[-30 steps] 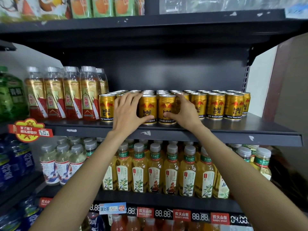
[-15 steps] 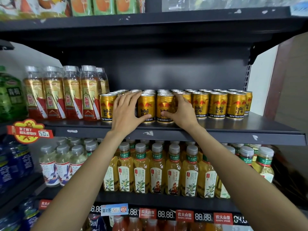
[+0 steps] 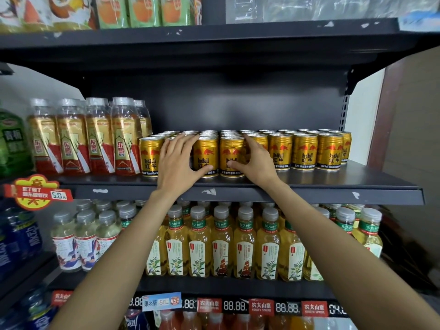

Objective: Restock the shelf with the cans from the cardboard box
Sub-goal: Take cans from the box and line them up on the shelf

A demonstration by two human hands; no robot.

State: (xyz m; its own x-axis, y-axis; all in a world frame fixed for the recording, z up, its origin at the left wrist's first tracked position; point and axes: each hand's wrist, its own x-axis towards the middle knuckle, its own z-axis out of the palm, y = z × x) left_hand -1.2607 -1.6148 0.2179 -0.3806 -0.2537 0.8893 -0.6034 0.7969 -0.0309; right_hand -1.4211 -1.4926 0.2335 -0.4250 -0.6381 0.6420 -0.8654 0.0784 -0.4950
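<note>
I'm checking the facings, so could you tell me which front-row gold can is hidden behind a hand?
The second can from the left: the left hand covers its face, while the other front cans show their labels.
</note>
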